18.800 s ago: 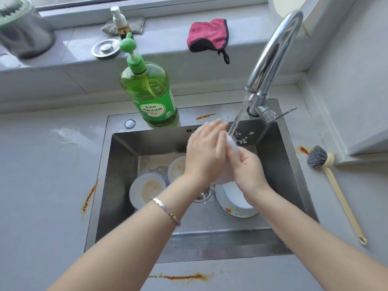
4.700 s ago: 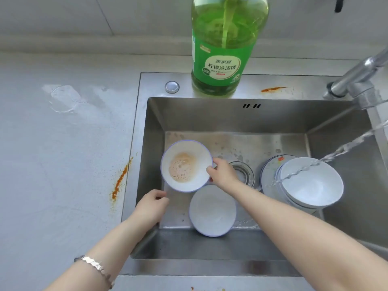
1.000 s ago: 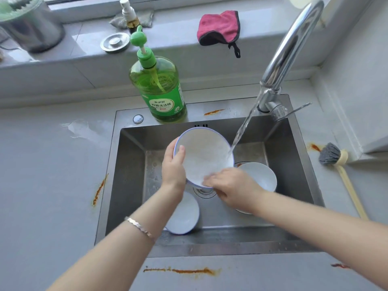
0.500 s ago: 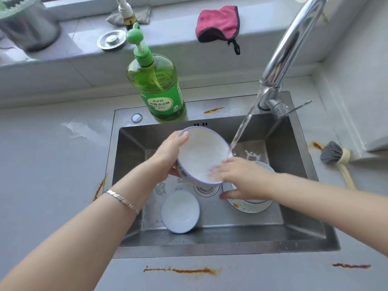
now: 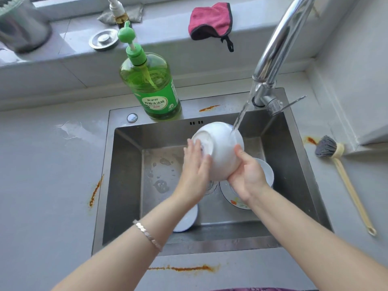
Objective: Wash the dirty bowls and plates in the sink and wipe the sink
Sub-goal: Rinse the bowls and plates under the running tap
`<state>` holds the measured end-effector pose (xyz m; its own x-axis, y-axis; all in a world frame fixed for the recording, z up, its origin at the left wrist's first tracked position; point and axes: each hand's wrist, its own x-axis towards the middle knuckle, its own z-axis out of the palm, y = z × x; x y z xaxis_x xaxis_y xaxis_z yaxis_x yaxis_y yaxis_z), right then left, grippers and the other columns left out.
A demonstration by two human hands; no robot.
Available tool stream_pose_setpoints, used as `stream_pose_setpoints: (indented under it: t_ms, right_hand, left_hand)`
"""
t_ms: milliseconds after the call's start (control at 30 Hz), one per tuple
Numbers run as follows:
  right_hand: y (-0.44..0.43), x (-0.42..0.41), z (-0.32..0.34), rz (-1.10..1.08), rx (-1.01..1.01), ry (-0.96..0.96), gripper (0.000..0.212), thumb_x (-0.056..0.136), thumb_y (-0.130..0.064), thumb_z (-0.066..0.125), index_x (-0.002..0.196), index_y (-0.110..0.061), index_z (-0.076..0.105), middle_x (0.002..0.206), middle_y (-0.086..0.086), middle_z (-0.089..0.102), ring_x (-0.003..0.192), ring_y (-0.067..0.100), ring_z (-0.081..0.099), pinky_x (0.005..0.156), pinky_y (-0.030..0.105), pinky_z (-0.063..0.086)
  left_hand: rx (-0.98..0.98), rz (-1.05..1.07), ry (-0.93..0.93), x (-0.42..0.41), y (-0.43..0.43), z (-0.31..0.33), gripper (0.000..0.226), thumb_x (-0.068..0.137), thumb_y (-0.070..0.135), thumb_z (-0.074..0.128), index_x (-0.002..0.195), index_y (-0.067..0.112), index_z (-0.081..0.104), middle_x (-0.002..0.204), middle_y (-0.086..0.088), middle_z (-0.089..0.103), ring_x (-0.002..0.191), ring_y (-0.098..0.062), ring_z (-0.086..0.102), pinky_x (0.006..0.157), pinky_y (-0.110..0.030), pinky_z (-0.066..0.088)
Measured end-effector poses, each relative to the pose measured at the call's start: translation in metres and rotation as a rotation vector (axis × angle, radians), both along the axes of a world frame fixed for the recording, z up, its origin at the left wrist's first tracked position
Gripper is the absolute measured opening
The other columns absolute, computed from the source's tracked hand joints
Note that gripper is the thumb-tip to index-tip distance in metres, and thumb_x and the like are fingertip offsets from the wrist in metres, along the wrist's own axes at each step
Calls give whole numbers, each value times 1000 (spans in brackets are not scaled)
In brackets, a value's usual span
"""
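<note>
A white bowl [image 5: 220,152] is tipped, base toward upper left, at frame centre above the steel sink [image 5: 126,175]. Right of centre a second bowl [image 5: 267,173] rests on a flowered plate [image 5: 235,201]; a blue-rimmed dish [image 5: 186,223] lies lower centre.

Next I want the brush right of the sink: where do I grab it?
Take the brush by its wooden handle, mid-length, from above: it lies flat on the counter, bristle head at the far end, loop end nearest you.

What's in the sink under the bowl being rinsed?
Below the held bowl: a patterned plate with another white bowl on it, both partly covered by the right hand, and a small dish half hidden under the left forearm. The drain barely shows.
</note>
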<state>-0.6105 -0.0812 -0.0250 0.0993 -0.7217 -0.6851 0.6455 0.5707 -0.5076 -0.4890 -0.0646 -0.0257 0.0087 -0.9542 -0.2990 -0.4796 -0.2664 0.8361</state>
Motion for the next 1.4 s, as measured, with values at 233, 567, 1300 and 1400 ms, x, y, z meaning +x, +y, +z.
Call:
stream_pose_setpoints:
  t_ms: [233, 567, 1300, 1400]
  right_hand:
    - [8, -12, 14, -23, 14, 26, 29, 97, -27, 44, 101, -7, 64, 107, 11, 69, 100, 24, 65, 90, 41, 49]
    - [6, -10, 20, 27, -105, 333, 15, 93, -19, 52, 95, -11, 65, 98, 12, 70, 92, 25, 66, 87, 41, 51]
    - [-9, -23, 36, 345, -419, 535, 15, 89, -10, 56, 74, -11, 57, 67, 0, 57, 55, 2, 50, 48, 14, 37]
    - [-18, -27, 40, 194, -346, 319, 8, 87, -17, 57, 81, -16, 63, 69, -7, 67, 68, 8, 56, 58, 22, 43]
  left_hand:
    - [-56, -77, -107, -12, -16, -8, 86, 79, 62, 11, 150, 14, 4, 158, -1, -3, 144, -11, -9, 114, -24, -6]
    - [-170, -29, -82, -34, -20, 6, 65, 91, 36, 21, 150, 11, 8, 158, -3, -1, 144, -9, -5, 112, -15, -4]
    - [231, 169, 231, -10, -102, 26, 29, 94, 35, 45, 91, 18, 69, 103, -4, 67, 92, -19, 59, 86, -28, 43]
    - [468, 430, 667, 1, -101, 19, 32, 86, 40, 56, 98, 14, 69, 98, -8, 71, 87, -27, 66, 81, -36, 52]
